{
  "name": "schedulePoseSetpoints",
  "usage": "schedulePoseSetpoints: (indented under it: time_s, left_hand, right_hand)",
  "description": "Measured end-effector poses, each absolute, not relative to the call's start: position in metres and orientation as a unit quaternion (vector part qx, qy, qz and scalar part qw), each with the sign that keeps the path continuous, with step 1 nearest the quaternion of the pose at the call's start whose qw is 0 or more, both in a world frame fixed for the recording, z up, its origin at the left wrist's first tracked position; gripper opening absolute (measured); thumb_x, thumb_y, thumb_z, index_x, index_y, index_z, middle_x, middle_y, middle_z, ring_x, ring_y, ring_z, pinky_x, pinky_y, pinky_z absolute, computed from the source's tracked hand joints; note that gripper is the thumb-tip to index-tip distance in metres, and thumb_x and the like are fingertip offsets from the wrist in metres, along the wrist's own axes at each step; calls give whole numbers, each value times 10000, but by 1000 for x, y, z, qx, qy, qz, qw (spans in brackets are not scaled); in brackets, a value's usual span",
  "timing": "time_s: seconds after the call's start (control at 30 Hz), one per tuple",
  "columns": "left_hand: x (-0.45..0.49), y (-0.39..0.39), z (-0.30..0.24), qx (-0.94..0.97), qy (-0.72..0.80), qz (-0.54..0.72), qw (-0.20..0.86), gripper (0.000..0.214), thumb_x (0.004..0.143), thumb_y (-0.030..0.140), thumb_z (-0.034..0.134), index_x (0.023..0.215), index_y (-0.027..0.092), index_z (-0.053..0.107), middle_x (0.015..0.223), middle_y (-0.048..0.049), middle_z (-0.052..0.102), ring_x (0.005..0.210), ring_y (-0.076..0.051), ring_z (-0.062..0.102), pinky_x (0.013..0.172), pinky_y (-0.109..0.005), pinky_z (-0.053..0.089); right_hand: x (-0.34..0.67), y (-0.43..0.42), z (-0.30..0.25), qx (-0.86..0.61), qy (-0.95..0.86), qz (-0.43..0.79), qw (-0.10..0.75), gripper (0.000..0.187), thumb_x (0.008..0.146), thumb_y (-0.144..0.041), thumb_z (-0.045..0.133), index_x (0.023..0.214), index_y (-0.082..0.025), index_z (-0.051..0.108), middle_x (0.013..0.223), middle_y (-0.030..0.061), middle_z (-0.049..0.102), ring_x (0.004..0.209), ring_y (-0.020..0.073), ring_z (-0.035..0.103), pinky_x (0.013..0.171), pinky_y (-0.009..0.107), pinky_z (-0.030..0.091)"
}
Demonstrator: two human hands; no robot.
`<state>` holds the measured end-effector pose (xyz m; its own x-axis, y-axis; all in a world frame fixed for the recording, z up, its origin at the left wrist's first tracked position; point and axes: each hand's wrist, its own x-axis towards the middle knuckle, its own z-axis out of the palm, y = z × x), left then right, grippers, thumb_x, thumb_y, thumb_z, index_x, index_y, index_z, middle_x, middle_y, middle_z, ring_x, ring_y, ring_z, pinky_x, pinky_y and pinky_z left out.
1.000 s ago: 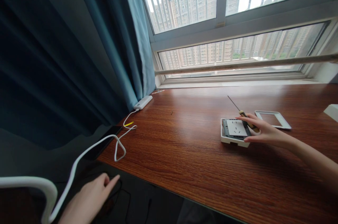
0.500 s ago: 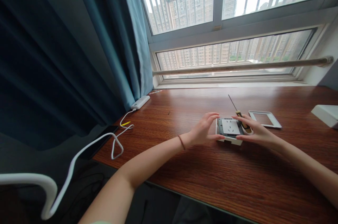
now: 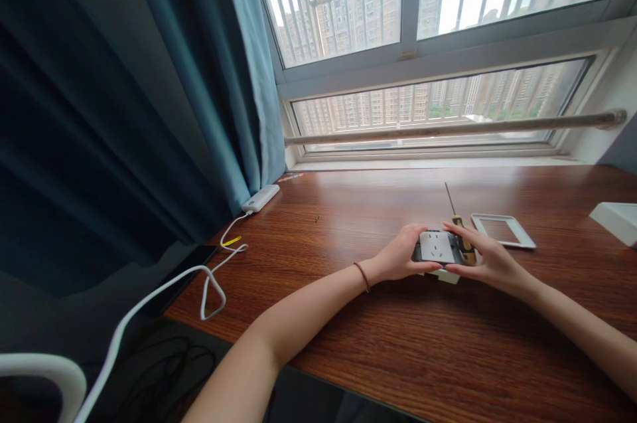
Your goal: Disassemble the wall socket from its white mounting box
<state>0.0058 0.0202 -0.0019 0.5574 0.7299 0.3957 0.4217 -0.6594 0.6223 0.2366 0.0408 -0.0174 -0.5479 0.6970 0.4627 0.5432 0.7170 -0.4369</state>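
Note:
A wall socket [image 3: 438, 247] with a white face and dark frame lies on the wooden desk [image 3: 378, 317], on a white back box. My left hand [image 3: 401, 253] grips its left side, fingers curled round the edge. My right hand [image 3: 485, 257] holds its right side and also pins a screwdriver [image 3: 460, 234] with a yellow-and-black handle under the fingers; the thin shaft points away toward the window. A white cover frame [image 3: 502, 230] lies flat just right of my right hand.
A white power bank [image 3: 259, 198] with a white cable [image 3: 209, 277] lies at the desk's left end beside a teal curtain [image 3: 149, 91]. A small dark screw [image 3: 317, 218] sits on the desk. A white box [image 3: 614, 220] is at the right edge. A dark phone [image 3: 184, 270] lies lower left.
My left hand rose from below the desk to the socket and closed on its left side. My right hand stayed on the socket and screwdriver; the socket shifted slightly toward me.

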Motion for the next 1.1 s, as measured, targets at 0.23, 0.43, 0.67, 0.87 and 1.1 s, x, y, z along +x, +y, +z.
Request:
schedulePoseSetpoints:
  time_s: [0.23,0.43,0.67,0.87,1.1]
  left_hand:
    - [2,26,-9,811,344,359,308,792,589,440,741,1243,159,396,1231,-139,439,1149,-273,431,989,-419,362]
    - [5,30,-15,776,364,367,362,875,506,434,789,1243,181,392,1231,-121,418,1145,-277,417,994,-446,357]
    - [8,31,-18,754,380,383,373,853,482,447,795,1198,180,418,1199,-124,426,1122,-275,425,976,-449,358]
    - [9,30,-17,751,379,383,381,859,476,445,797,1198,175,416,1203,-131,417,1123,-272,423,969,-447,365]
    - [9,26,-15,746,385,389,380,867,470,433,804,1202,178,415,1207,-126,410,1139,-268,415,999,-442,347]
  right_hand:
    - [236,39,-19,-359,-875,94,311,702,716,-446,633,1317,-181,384,1195,142,563,1046,293,570,864,406,478]
    - [237,39,-18,-354,-881,84,303,678,718,-443,630,1310,-200,404,1165,124,589,1008,291,592,808,382,504]
    - [239,40,-19,-352,-877,88,315,673,705,-449,640,1295,-197,440,1175,118,592,1029,308,585,840,398,499]
    - [243,44,-26,-344,-883,93,306,695,718,-449,639,1320,-204,392,1204,127,566,1049,306,569,855,406,482]
    - [245,46,-26,-334,-887,109,300,761,688,-460,665,1349,-239,359,1248,126,523,1091,325,537,875,428,465]
